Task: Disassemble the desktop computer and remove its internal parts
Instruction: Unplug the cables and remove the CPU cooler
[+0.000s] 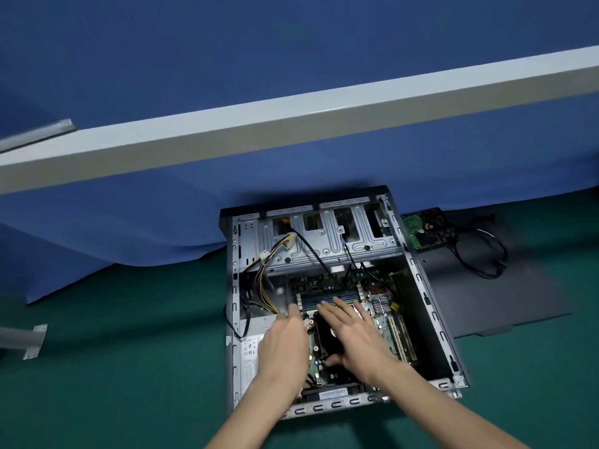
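Left hand (285, 341) and right hand (353, 335), fingers straight and gripping nothing, flank the black cooler (324, 338) inside the desktop computer (432, 306) laid open beneath them, seemingly poised to free it.

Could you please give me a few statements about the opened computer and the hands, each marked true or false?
1. The computer case lies open with its motherboard exposed. True.
2. Both hands grip a screwdriver. False: the left hand and right hand hold no tool; their fingers reach out straight over the black cooler fan.
3. A hard drive lies outside the case, by its far right corner. True.
4. The power supply has been taken out. False: the power supply sits inside the case, along its left side.
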Tool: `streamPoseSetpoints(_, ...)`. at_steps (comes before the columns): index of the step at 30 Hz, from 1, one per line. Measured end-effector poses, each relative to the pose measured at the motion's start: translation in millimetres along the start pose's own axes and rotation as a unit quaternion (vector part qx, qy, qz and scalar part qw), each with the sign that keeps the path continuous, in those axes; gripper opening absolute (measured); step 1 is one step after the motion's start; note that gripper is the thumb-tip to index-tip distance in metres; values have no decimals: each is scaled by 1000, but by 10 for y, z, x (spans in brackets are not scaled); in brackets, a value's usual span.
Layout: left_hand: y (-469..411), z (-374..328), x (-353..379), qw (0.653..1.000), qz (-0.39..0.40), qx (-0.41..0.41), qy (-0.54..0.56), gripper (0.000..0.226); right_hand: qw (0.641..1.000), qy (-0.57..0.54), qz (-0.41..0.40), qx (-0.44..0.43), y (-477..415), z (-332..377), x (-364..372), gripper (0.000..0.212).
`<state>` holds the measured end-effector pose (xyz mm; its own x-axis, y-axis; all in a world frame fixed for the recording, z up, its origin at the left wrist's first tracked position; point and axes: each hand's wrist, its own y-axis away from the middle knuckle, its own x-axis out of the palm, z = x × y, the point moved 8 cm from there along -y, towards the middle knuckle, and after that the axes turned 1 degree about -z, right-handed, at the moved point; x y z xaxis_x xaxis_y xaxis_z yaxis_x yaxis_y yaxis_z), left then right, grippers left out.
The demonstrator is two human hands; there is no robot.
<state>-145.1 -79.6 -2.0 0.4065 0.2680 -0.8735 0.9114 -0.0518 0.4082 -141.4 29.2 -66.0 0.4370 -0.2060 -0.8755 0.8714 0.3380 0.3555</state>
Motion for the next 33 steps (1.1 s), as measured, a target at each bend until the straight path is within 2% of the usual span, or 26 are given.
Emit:
streamPoseSetpoints(6,-22,-103,63,991,56,8,-119,29,1000,7,-19,-6,-43,-50,134,88)
streamPoseSetpoints(12,-153,-102,32,984,55,9,-170,40,999,-13,-29,-18,-77,-94,155,84)
streamPoseSetpoints(22,-305,-110,30,974,61,48,-211,29,997,-57,-54,-11,-80,-133,163,84)
streamPoseSetpoints(29,-317,-59,-2,980,55,69,-180,13,996,-69,-58,-1,-67,-142,150,83)
streamPoseSetpoints(33,-331,-88,-11,980,59,67,-178,16,996,-66,-54,1,-65,-142,156,83)
